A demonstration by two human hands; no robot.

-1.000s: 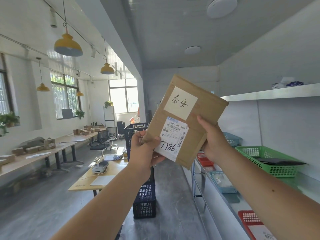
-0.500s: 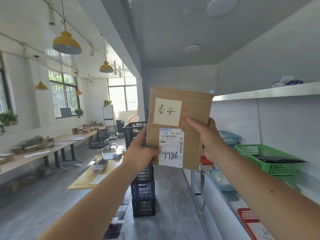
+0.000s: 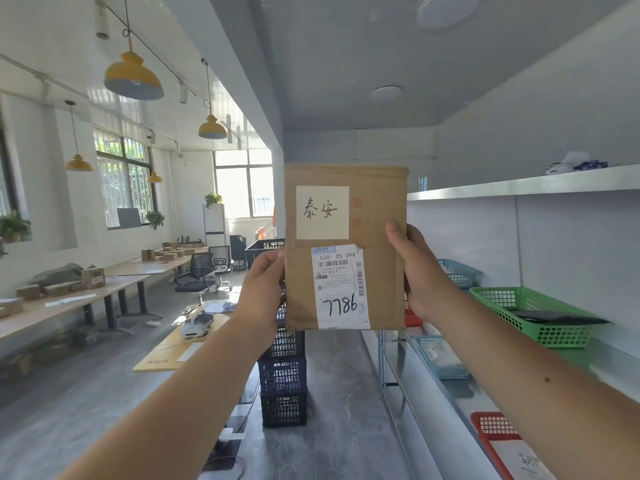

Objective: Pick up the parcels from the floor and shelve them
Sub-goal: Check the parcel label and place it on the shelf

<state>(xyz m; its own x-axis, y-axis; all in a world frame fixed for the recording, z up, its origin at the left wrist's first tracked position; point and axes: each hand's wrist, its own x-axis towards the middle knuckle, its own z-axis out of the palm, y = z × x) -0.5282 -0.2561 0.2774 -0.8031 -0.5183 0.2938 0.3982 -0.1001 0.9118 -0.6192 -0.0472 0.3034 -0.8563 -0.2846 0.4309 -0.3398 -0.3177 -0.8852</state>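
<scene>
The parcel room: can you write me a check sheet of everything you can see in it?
Surface: metal shelf on the right, upper shelf above.
Job's things: brown parcel held upright, label reads 7786.
Clutter: green basket, blue basket, red basket, stacked dark crates.
Grips: left hand and right hand clasp the parcel's side edges.
Cables: dark cable on the floor by the crates.
Surroundings: long desks, office chair, yellow lamps, windows.
</scene>
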